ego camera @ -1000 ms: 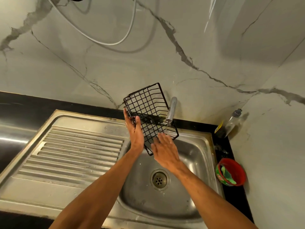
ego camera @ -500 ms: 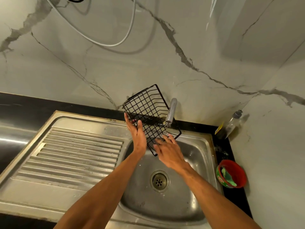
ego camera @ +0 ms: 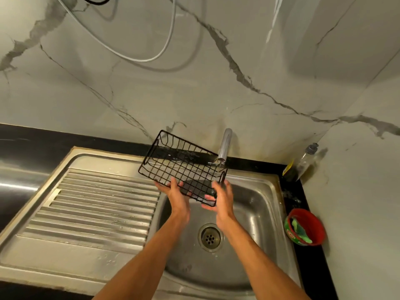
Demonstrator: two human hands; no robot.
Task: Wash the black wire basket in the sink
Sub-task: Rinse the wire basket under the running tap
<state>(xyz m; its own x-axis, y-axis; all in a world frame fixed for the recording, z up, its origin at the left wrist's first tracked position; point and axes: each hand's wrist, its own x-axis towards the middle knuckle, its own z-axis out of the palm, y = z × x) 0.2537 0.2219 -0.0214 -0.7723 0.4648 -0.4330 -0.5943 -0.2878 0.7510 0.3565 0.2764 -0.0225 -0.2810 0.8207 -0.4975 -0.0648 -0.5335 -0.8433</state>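
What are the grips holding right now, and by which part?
The black wire basket, above the sink: left grip pinches its near edge, right grip holds the near right corner.

Left hand (ego camera: pixel 179 198) fingers (ego camera: pixel 159 185) partly behind black wire basket (ego camera: pixel 184 167); tub (ego camera: pixel 318 226) label unreadable; cable (ego camera: pixel 138 59) cut by top edge

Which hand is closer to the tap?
Right. Both hold the basket; the right hand is just below the tap, the left hand farther down-left.
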